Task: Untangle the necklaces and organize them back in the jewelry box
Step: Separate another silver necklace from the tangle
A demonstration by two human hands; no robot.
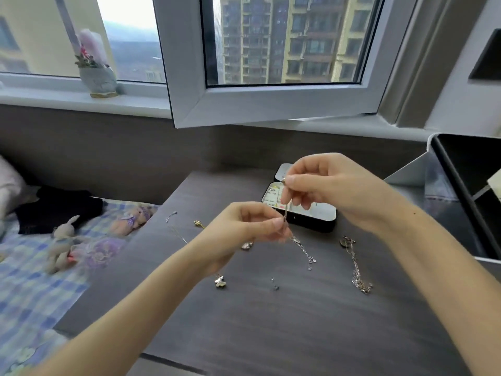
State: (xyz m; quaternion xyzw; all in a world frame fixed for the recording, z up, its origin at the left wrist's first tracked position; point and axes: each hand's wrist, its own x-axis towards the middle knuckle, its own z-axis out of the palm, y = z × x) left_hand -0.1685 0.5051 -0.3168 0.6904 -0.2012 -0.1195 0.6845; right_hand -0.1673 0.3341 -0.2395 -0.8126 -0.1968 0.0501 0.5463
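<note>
Two hands on one silver chain (285, 212): my right hand (325, 185) pinches its top, my left hand (252, 226) pinches lower, so it runs near upright between them; tail trails onto the table (298, 321). Jewelry box (314, 225) lies open just behind, nearer my right

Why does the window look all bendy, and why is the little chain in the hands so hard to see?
Head view: the wide-angle lens bends the white window frame near the edges; soft daylight leaves no hard shadows on the dark grey wooden table; the thin silver chain, pinched by the left hand and right hand, is slightly smeared.
</note>
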